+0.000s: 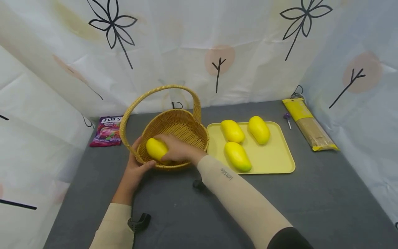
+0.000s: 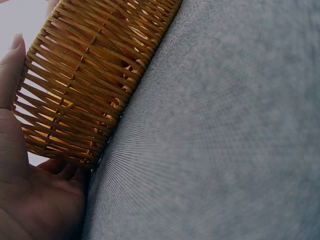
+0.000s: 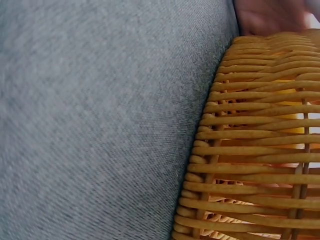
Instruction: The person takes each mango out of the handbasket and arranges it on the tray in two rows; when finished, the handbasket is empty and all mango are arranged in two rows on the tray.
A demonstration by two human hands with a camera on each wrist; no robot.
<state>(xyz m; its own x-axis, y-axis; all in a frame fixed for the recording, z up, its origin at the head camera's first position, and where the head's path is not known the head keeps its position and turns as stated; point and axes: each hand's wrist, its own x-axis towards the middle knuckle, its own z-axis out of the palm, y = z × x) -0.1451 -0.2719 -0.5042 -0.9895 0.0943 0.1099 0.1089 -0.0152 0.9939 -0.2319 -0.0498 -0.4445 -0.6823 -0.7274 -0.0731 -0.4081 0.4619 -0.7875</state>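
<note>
A wicker basket (image 1: 186, 129) with a tall arched handle stands on the grey table. My left hand (image 1: 135, 171) holds it at the left front, the thumb at the rim and the fingers along the outer side. In the left wrist view, the left hand (image 2: 42, 195) lies against the woven wall (image 2: 85, 75). My right hand (image 1: 176, 148) reaches over the front rim and grips a yellow mango (image 1: 156, 148) inside the basket, at its left. In the right wrist view, the basket wall (image 3: 260, 150) hides the right hand's fingers.
Right of the basket, a pale yellow tray (image 1: 272, 160) bears three mangoes (image 1: 237, 156). A yellow-ended pack of noodles (image 1: 311, 125) and a small purple lollipop (image 1: 287, 119) lie farther right. A purple candy bag (image 1: 107, 131) is at the left. Patterned fabric (image 1: 174, 41) encloses the back and sides.
</note>
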